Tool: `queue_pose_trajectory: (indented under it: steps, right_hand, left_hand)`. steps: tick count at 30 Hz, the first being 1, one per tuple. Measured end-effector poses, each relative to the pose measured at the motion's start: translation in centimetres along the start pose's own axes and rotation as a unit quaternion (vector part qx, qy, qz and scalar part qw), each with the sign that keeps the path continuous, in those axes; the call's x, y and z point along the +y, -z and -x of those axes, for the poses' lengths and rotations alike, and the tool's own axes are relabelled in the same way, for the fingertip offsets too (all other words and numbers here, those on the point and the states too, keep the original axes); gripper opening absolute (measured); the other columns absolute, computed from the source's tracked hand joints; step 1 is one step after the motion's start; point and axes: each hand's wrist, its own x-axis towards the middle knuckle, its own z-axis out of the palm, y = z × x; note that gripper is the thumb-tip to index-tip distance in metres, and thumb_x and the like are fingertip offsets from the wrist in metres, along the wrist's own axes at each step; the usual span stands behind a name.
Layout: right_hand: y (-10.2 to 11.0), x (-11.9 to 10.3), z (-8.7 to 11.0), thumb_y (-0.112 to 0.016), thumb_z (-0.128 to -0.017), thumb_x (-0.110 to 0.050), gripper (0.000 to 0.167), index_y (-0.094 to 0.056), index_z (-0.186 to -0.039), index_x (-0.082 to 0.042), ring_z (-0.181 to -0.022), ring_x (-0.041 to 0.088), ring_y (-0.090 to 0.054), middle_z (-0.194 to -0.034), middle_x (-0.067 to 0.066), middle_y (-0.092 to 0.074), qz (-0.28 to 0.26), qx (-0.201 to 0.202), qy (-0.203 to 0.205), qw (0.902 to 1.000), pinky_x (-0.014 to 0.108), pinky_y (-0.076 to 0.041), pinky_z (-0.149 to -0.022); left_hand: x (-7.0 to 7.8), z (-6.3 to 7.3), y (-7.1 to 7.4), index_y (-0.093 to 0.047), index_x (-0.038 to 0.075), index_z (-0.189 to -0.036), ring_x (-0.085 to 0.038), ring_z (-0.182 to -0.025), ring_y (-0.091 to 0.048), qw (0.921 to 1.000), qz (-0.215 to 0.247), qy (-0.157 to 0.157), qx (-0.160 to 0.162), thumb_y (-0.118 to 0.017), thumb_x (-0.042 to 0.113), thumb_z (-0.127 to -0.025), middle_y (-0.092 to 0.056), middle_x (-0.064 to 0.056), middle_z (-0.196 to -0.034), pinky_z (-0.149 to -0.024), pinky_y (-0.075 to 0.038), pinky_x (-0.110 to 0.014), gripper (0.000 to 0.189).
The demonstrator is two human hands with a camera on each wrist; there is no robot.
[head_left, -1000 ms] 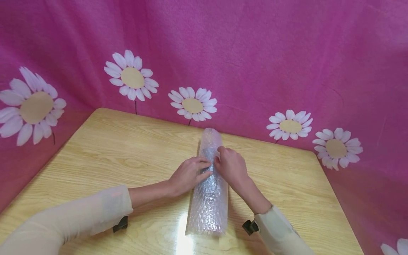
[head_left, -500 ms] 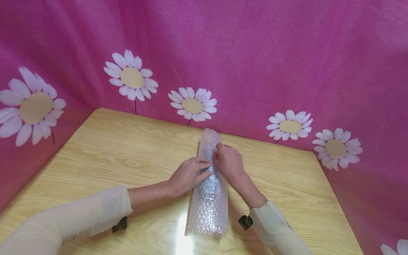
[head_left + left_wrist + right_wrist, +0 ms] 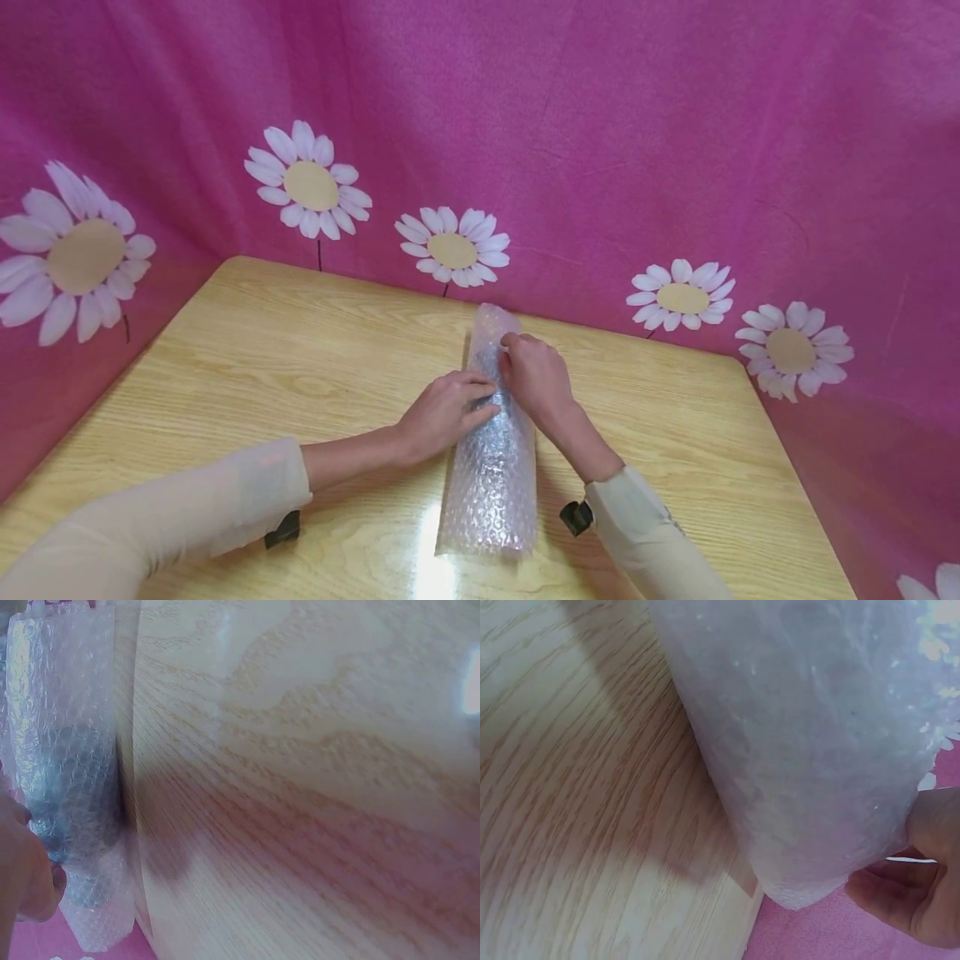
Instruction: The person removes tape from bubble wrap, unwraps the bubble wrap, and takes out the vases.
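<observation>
A long bundle of clear bubble wrap [image 3: 491, 492] lies on the table, pointing away from me. Through its layers in the left wrist view shows a dark, bluish thing [image 3: 82, 787]; its kind cannot be made out. My left hand [image 3: 442, 412] comes in from the left and rests on the bundle's top, thumb and fingers spread apart. Across from it, my right hand [image 3: 538, 375] has its fingers curled and pinches the wrap near the far part of the bundle. The right wrist view shows its thumb and fingers [image 3: 889, 896] at the wrap's far end.
The light wooden table [image 3: 315, 333] ends at the back and sides against a pink cloth [image 3: 570, 150] printed with white daisies. A black wrist device [image 3: 576, 517] hangs under the right sleeve, and another black device [image 3: 283, 529] under the left.
My right hand has slid slightly away from me and to the left along the wrap. The left hand and the bundle stay in place.
</observation>
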Motion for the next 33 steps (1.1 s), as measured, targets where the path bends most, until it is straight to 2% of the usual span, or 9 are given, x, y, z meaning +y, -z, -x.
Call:
queue_pose_trajectory:
  steps: [4,11,20,27,33]
  right_hand:
    - [-0.2,0.1,0.0,-0.068,-0.086,-0.003,0.011,-0.07,-0.097,-0.001,-0.071,0.036,-0.068,-0.084,0.013,-0.069,0.001,0.002,0.008,1.0,0.047,-0.057,-0.058]
    - [-0.5,0.3,-0.3,-0.068,-0.088,-0.001,0.006,-0.072,-0.091,-0.004,-0.069,0.033,-0.067,-0.078,0.01,-0.066,0.014,0.0,0.02,0.9997,0.046,-0.056,-0.056]
    - [-0.8,0.7,-0.5,-0.068,-0.089,0.001,0.008,-0.071,-0.084,-0.004,-0.067,0.03,-0.066,-0.073,0.01,-0.065,0.032,0.014,0.055,0.9979,0.043,-0.056,-0.057]
    - [-0.9,0.8,-0.5,-0.066,-0.089,0.002,0.007,-0.071,-0.086,-0.003,-0.064,0.029,-0.065,-0.072,0.01,-0.064,0.015,0.019,0.053,0.9983,0.044,-0.055,-0.056]
    - [-1.2,1.1,-0.4,-0.065,-0.089,0.002,0.008,-0.071,-0.087,-0.002,-0.066,0.029,-0.066,-0.076,0.011,-0.067,-0.022,0.033,0.047,0.9981,0.044,-0.055,-0.058]
  left_hand:
    - [0.1,0.0,0.1,-0.071,0.001,-0.12,-0.026,-0.119,-0.059,1.0,0.0,0.0,-0.002,-0.07,0.022,-0.095,-0.068,-0.013,-0.123,-0.102,-0.047,-0.039,0.033]
    - [0.1,-0.1,0.1,-0.071,0.001,-0.12,-0.026,-0.118,-0.06,1.0,0.004,0.003,0.0,-0.07,0.022,-0.095,-0.068,-0.012,-0.122,-0.101,-0.047,-0.04,0.033]
    - [0.0,-0.1,0.0,-0.072,0.001,-0.119,-0.025,-0.118,-0.06,1.0,0.0,0.002,0.001,-0.07,0.022,-0.095,-0.069,-0.012,-0.121,-0.102,-0.047,-0.039,0.031]
    - [0.1,-0.1,0.1,-0.072,0.001,-0.12,-0.026,-0.119,-0.06,1.0,0.0,0.008,-0.003,-0.07,0.022,-0.095,-0.068,-0.013,-0.123,-0.102,-0.047,-0.039,0.032]
    - [0.1,0.0,0.1,-0.071,0.001,-0.12,-0.026,-0.12,-0.059,0.9999,0.003,0.01,-0.003,-0.07,0.022,-0.095,-0.068,-0.013,-0.123,-0.103,-0.046,-0.039,0.032]
